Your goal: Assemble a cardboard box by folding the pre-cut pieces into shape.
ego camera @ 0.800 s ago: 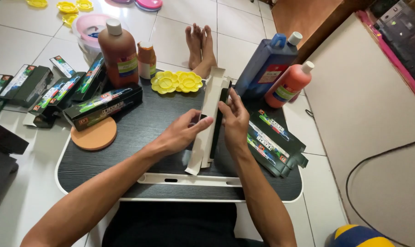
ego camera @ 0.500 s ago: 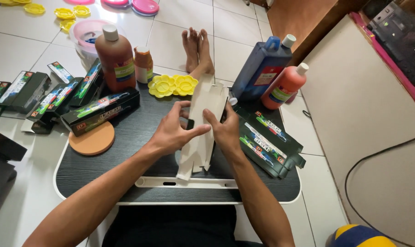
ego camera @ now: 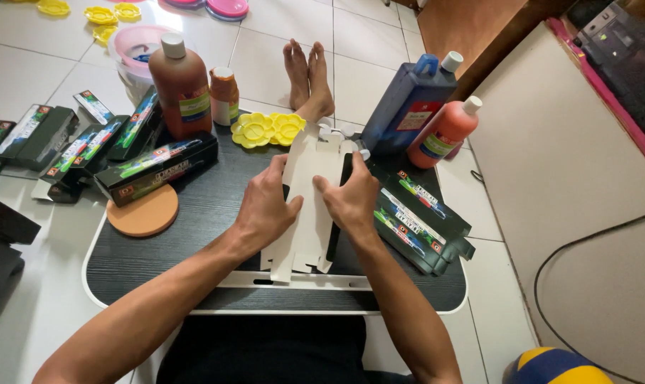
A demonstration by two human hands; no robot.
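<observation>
**Operator A:** Report the floor.

**Operator B:** I see white square floor tiles (ego camera: 369, 67) with thin grey joints, evenly lit and slightly glossy.

**Operator A:** Furniture?

**Operator B:** A low black wood-grain tabletop (ego camera: 194, 235) with a white rim sits on the tiles. At right I read a broad beige panel (ego camera: 571, 163), edged at its far side by a pink strip (ego camera: 607, 92). Behind it, a brown wooden board (ego camera: 479, 28).

**Operator A:** Cabling?

**Operator B:** One black cable (ego camera: 585, 242) curves over the beige panel. I see no window from this view.
</observation>
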